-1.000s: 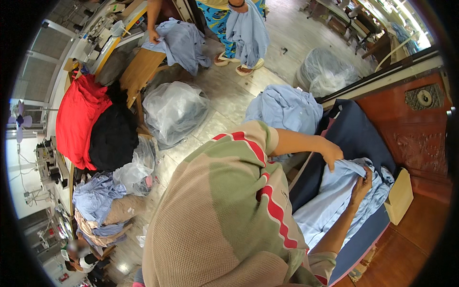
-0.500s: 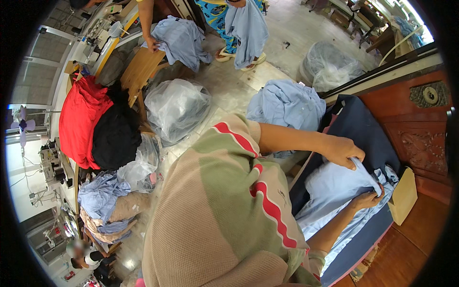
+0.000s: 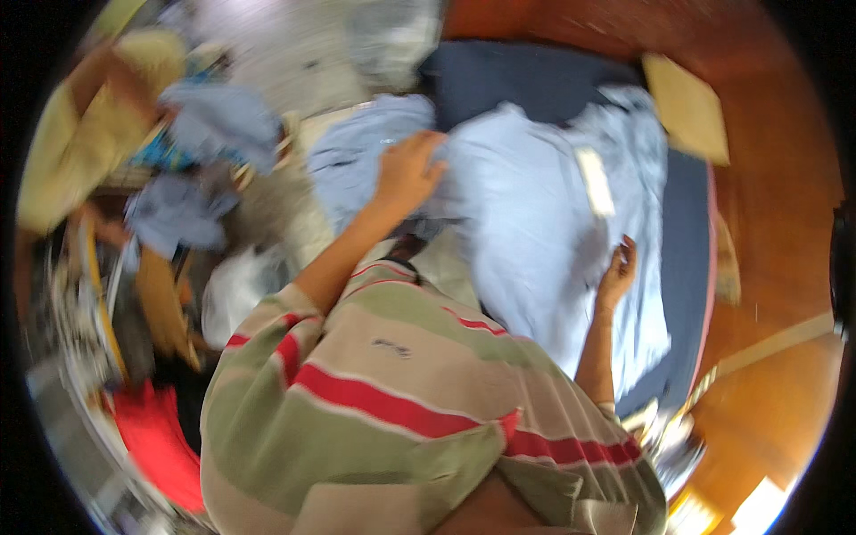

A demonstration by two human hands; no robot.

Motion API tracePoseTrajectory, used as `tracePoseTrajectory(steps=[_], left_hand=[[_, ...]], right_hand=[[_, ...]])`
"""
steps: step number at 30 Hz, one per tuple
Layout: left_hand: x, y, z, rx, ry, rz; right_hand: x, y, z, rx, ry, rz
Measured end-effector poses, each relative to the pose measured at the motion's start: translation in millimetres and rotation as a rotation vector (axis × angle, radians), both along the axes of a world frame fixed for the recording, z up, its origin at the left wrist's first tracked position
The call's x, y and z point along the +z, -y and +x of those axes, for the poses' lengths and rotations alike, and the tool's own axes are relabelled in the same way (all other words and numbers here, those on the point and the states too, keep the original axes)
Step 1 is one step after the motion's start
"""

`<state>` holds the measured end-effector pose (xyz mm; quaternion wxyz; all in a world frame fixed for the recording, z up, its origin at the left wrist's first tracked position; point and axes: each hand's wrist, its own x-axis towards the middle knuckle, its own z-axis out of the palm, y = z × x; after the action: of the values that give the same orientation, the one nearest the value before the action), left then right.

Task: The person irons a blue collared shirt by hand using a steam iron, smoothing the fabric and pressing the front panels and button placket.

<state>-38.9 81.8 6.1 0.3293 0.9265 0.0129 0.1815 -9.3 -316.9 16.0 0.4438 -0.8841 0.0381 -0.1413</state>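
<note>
A light blue shirt (image 3: 517, 196) lies spread over a dark navy padded surface (image 3: 526, 76). At its left edge is my left hand (image 3: 410, 171), blurred, its fingers apart and nothing visible in them; whether it touches the cloth I cannot tell. My right hand (image 3: 617, 275) is over the right part of the blue cloth, palm turned inward, fingers loosely spread and holding nothing. A narrow whitish strip (image 3: 596, 182) rests on the cloth between the two hands. Behind my left hand sits a pile of light blue garments (image 3: 343, 165).
A tan cardboard-like piece (image 3: 687, 109) stands at the surface's far right corner, beside brown wood (image 3: 767, 232). At the left, another person (image 3: 111, 107) handles blue cloth (image 3: 223, 120). A clear plastic bag (image 3: 241, 294) and red fabric (image 3: 156, 441) are on that side.
My view has swung toward the table. Both hands, which gripped the blue cloth, have let go and moved apart, the left one to the cloth's left edge. The cloth now lies flatter.
</note>
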Motion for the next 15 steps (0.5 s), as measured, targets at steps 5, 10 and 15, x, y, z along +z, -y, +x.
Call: tracePoseTrajectory(steps=[5,10,15], left_hand=[[22.4,50.4,60.7,-0.088,-0.032,0.205],[-6.5,54.9,105.6,-0.128,0.012,0.242],[15.9,58.6,134.4,-0.348,-0.210,0.365]], right_hand=[[-9.8,85.8,-140.7,-0.441,-0.004,-0.387],[-10.3,101.3,-265.8,-1.043,-0.291,-0.616],[-14.8,105.8,-282.0,-0.964,-0.443,-0.720]])
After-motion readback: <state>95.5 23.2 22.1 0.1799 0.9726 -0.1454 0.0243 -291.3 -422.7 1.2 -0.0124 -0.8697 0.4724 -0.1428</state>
